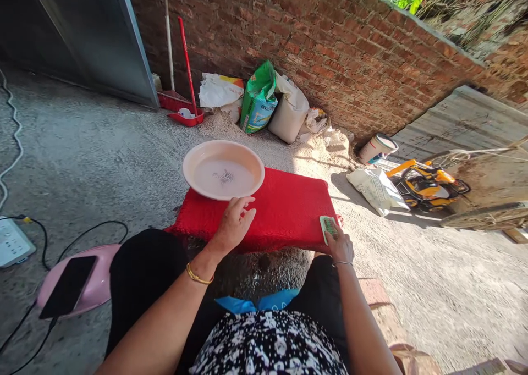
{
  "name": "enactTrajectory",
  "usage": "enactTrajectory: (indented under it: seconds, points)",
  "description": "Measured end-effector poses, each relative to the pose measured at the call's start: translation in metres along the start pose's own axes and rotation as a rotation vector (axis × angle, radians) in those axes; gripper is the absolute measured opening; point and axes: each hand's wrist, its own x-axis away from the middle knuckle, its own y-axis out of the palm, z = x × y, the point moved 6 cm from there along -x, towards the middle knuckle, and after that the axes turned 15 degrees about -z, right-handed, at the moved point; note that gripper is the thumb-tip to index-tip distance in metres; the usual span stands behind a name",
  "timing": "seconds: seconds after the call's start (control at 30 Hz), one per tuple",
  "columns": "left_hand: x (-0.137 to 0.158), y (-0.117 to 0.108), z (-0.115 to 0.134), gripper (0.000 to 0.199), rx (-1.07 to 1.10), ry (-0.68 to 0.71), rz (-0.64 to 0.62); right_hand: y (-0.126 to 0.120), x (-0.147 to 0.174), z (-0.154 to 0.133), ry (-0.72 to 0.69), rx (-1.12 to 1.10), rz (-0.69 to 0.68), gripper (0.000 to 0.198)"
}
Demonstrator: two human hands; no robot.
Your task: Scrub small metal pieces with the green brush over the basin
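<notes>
A red cloth [289, 204] covers a low, flat-topped surface in front of my knees. On its far left corner stands a pale pink basin [192, 182] with cloudy water and a small dark pattern or bits in the middle. My left hand [236, 224], with a gold bracelet at the wrist, hovers by the basin's near rim, fingers loosely apart and nothing in them. At the cloth's right edge, my right hand [341, 244] has its fingers on a light green scrubbing brush [326, 226], its bristly face partly visible.
To the left, a phone [70, 287] lies on a pink stool [103, 265] near a white power strip [14, 243] and cables. Sacks [289, 114], a red dustpan [192, 119] and a bucket [377, 148] line the brick wall. A yellow toy vehicle [431, 182] lies at right.
</notes>
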Motion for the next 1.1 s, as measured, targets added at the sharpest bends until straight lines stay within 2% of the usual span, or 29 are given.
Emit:
enactTrajectory:
  seconds: [0.17,0.47,0.7,1.1]
  points:
    - [-0.001,-0.016,0.004,0.023,-0.015,-0.012,0.036,0.001,0.006,-0.011,-0.03,0.065,0.07,0.052]
    - [0.001,-0.012,0.008,0.02,-0.034,0.014,0.002,0.009,0.027,-0.039,-0.129,0.12,0.059,0.053]
    - [0.001,-0.008,0.007,0.019,-0.048,0.025,-0.018,0.027,0.06,-0.098,-0.348,0.15,0.038,0.05]
    - [0.001,-0.006,0.008,0.018,-0.058,0.05,-0.032,0.057,0.132,-0.217,-0.876,0.172,0.039,0.046]
